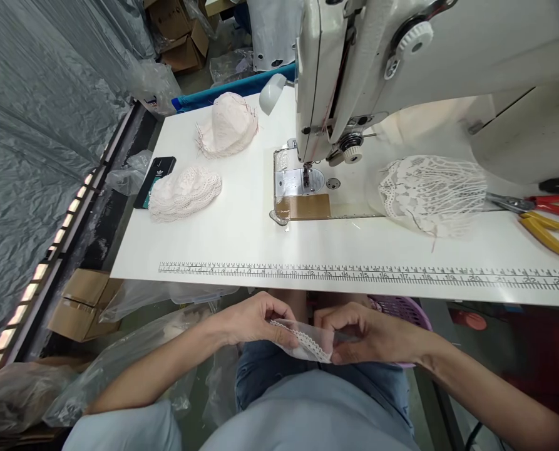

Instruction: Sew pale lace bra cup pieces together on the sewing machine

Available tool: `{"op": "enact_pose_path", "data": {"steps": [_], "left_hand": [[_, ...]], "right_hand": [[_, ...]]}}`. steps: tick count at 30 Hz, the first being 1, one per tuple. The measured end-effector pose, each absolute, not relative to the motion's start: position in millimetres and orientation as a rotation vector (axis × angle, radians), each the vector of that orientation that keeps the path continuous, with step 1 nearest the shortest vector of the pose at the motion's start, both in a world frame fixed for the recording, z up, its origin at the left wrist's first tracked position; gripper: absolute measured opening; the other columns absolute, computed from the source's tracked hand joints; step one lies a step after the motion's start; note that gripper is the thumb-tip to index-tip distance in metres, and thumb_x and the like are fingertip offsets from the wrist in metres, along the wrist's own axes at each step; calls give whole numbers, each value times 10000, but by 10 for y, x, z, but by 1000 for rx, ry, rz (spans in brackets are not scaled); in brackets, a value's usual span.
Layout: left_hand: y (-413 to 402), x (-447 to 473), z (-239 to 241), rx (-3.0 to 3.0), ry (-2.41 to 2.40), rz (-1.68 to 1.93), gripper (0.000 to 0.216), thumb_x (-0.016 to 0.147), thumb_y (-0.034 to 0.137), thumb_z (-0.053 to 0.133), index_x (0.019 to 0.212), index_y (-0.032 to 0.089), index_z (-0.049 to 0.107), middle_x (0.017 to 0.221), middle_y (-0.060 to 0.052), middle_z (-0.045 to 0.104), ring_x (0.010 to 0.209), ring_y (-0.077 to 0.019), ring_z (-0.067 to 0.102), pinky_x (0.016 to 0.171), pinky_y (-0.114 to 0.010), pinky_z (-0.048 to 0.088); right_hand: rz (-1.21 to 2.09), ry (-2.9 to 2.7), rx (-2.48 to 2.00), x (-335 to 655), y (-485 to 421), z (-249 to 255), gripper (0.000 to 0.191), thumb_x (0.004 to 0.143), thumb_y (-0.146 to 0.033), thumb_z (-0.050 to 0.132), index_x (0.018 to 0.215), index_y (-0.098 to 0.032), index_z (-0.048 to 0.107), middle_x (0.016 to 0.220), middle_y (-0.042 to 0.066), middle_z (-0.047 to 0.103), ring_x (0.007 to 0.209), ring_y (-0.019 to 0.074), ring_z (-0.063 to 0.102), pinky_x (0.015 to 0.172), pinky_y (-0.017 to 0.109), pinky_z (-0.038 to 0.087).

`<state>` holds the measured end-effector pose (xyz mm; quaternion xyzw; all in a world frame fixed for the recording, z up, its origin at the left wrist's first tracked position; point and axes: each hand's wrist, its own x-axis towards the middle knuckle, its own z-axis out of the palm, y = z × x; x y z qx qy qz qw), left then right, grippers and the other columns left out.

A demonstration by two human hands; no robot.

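Observation:
Over my lap, in front of the table edge, a small piece of white lace-edged sheer fabric (307,343) stretches between my two hands. My left hand (267,319) pinches its left end between thumb and fingers. The right end is gripped by my right hand (361,332), fingers curled in. On the table ahead stands a white sewing machine (321,81), its presser foot (306,175) over the metal needle plate. Stacked white lace pieces (185,193) lie at the left, partly over a dark phone-like card (159,172). A pale padded cup (230,125) sits behind them.
More white lace pieces (432,191) rest right of the needle, touching scissors (537,203) with red and yellow handles. A printed ruler (354,275) runs along the table's front edge. Below are a purple basket (404,310), a cardboard box (84,304) and plastic bags (133,363).

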<state>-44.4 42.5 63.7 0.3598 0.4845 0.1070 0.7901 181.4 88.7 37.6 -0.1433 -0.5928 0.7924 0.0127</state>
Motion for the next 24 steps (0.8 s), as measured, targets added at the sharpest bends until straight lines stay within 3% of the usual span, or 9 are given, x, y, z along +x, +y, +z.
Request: {"op": "enact_pose_path", "data": {"steps": [6, 11, 17, 24], "left_hand": [[405, -412, 624, 741, 1091, 277, 276, 602, 335, 789, 720, 116, 671, 636, 14, 586, 609, -87, 506, 599, -207, 397], [399, -435, 640, 783, 1135, 265, 248, 589, 305, 799, 712, 129, 674, 629, 28, 566, 588, -69, 464, 559, -188, 344], [463, -474, 710, 842, 1046, 158, 294, 622, 313, 783, 851, 155, 686, 750, 4, 609, 662, -86, 509, 592, -191, 372], [531, -426, 762, 903, 1064, 44, 395, 616, 486, 746, 791, 139, 676, 551, 55, 455, 505, -52, 333, 458, -195, 234]], "right_hand": [[2457, -1753, -592, 1744, 826, 377, 248, 820, -388, 603, 834, -140, 610, 712, -18, 518, 669, 105, 453, 610, 222, 349], [2455, -1666, -707, 1670, 792, 377, 303, 800, -429, 609, 726, -135, 591, 651, -24, 469, 637, 104, 400, 584, 228, 319], [2456, -1707, -693, 1660, 815, 426, 307, 780, -431, 629, 711, -136, 580, 646, -24, 470, 622, 104, 393, 562, 231, 290], [2418, -1750, -631, 1674, 806, 453, 286, 815, -407, 597, 733, -133, 576, 677, -16, 486, 642, 103, 402, 569, 228, 304]]}}
